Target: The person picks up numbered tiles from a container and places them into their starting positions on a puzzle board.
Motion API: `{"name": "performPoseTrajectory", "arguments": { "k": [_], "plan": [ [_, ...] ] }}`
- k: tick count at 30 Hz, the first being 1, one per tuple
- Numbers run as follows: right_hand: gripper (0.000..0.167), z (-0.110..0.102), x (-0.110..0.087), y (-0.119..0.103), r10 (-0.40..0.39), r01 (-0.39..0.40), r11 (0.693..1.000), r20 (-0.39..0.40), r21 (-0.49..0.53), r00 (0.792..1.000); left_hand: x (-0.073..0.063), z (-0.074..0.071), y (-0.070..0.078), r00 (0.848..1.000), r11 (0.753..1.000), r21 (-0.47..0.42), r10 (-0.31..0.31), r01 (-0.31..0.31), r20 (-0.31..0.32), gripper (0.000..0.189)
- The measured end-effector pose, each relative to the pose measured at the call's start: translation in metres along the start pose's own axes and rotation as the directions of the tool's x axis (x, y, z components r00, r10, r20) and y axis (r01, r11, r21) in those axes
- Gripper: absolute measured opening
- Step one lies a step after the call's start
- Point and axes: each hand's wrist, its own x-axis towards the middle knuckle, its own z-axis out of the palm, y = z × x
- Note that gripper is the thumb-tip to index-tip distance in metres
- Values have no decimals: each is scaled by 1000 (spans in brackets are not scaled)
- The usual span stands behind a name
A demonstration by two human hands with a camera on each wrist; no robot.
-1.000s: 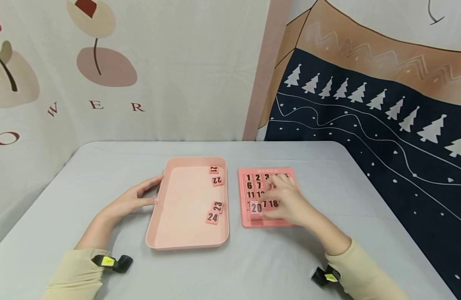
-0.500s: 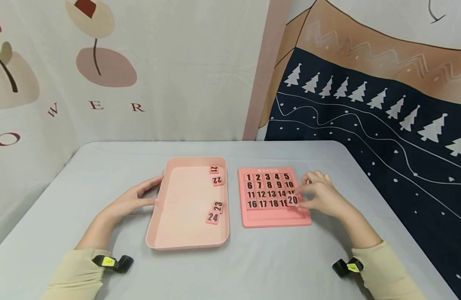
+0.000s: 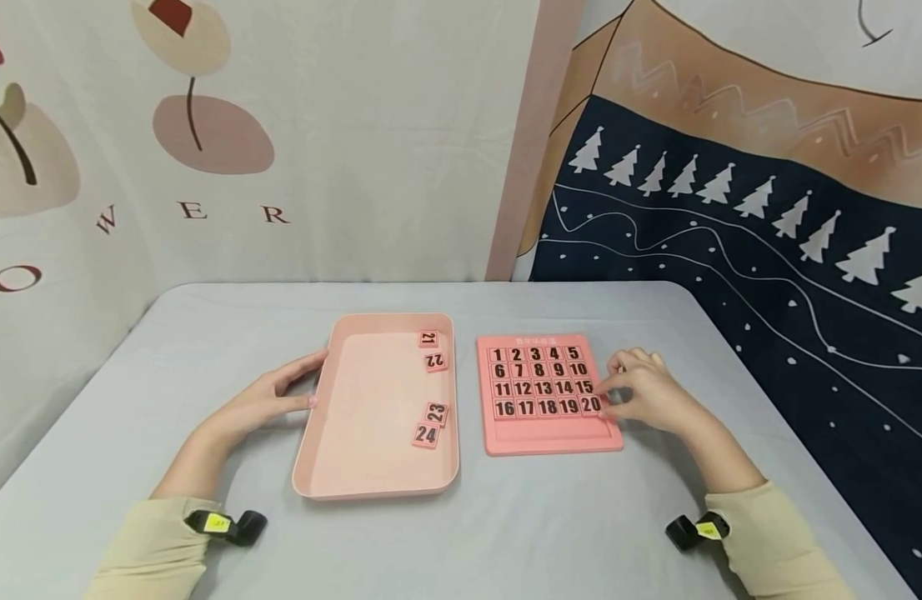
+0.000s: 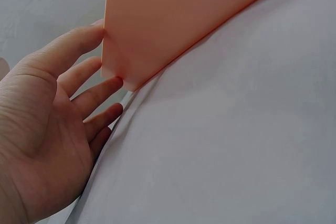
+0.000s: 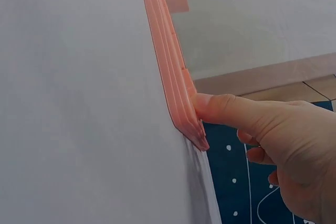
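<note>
A pink number puzzle board (image 3: 547,435) lies on the table, its rows filled with tiles numbered 1 to 19. My right hand (image 3: 647,388) is at the board's right side, thumb and finger pinching the number tile 20 (image 3: 591,405) at the right end of the fourth row. In the right wrist view, the thumb (image 5: 212,107) presses at the board's edge. To the left, my left hand (image 3: 260,402) touches the pink tray (image 3: 371,408) with extended, spread fingers. Inside that tray, along its right side, lie tiles 21 (image 3: 428,338), 22 (image 3: 434,362), 23 (image 3: 435,413) and 24 (image 3: 425,435).
A pale cloth covers the table (image 3: 536,533). Behind it hangs a light curtain (image 3: 378,167) with flower prints, and to the right a dark cloth (image 3: 731,242) with white trees. Below the fourth row, the board has a bare pink strip.
My right hand first carried tile 20 rightward across the board, then lowered it to the end of the fourth row beside 19. The left hand and tray stayed still.
</note>
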Motion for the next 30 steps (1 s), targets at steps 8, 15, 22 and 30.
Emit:
{"name": "performPoseTrajectory", "arguments": {
  "k": [8,15,22,30],
  "plan": [
    [32,1,5,-13,37,-33,987,21,-155,999,-1,-1,0,1000,1000,11,5,-5,-4,68],
    [41,-4,9,-25,59,-54,980,22,-194,998,-1,0,0,1000,1000,6,10,-10,1,68],
    [37,-10,41,-62,70,-79,994,-112,-76,991,-1,0,-1,1000,1000,15,12,-12,-7,68],
    [33,15,103,-113,74,-56,995,-243,82,967,-1,1,-2,1000,1000,20,15,-15,-7,69]
  ]
}}
